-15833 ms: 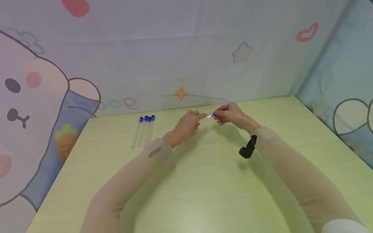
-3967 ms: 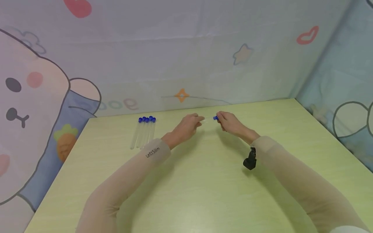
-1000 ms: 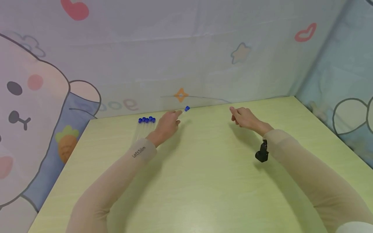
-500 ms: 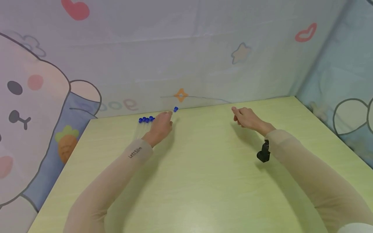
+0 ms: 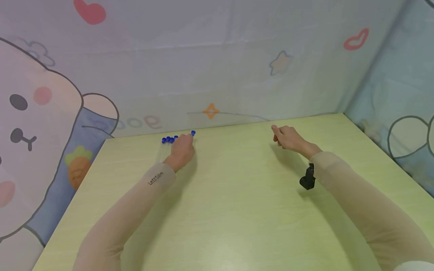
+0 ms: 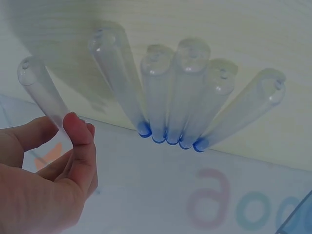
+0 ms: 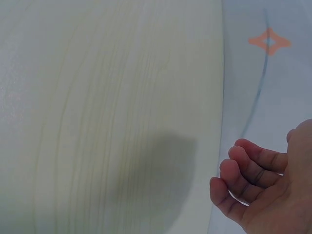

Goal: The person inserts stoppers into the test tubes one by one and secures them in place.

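My left hand (image 5: 183,148) pinches a clear test tube (image 6: 41,87) between thumb and fingers, at the right of a row of like tubes. Its blue cap (image 5: 193,133) shows past the knuckles in the head view; the left wrist view shows its rounded end tilted up and apart from the others. Several capped test tubes (image 6: 192,83) lie side by side on the table, their blue caps close together and rounded ends fanned out. My right hand (image 5: 288,137) hangs over the right part of the table, fingers loosely curled, nothing in it.
The pale wooden table (image 5: 230,195) ends at a cloth backdrop (image 5: 237,82) printed with cartoon shapes, just behind the tube caps. A second cloth panel (image 5: 403,86) stands along the right. A black wrist camera (image 5: 307,180) hangs below the right forearm.
After the cap went on, the left hand carried the capped tube leftward to the row, slightly lower in the last half second. The row gained one tube earlier. The right hand drew back right, let go.
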A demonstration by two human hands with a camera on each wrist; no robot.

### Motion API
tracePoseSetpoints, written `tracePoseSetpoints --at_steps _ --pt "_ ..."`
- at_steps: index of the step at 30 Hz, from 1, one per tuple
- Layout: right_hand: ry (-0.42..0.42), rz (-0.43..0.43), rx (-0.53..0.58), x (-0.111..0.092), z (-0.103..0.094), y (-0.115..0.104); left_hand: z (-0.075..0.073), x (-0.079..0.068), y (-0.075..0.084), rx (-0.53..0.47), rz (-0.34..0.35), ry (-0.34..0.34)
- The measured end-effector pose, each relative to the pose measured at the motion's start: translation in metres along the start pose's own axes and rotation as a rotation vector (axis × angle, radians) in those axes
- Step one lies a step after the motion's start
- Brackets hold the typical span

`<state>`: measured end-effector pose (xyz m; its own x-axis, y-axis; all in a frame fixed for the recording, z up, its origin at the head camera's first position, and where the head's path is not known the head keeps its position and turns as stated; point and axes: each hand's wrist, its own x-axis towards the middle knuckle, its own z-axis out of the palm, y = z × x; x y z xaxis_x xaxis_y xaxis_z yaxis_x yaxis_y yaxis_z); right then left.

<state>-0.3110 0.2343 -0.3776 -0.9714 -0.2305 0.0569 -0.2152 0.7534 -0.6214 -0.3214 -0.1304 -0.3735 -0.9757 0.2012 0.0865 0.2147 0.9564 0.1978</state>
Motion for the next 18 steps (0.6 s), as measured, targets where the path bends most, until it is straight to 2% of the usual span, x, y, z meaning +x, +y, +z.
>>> tracePoseSetpoints --at_steps 7,18 --pt "0.002 0.011 -0.002 0.000 -0.003 0.001 0.003 0.000 -0.006 0.049 -0.032 -0.016" --pt "-0.006 0.025 -0.007 -0.002 -0.004 0.002 0.011 0.000 -0.012 0.108 0.003 0.032"
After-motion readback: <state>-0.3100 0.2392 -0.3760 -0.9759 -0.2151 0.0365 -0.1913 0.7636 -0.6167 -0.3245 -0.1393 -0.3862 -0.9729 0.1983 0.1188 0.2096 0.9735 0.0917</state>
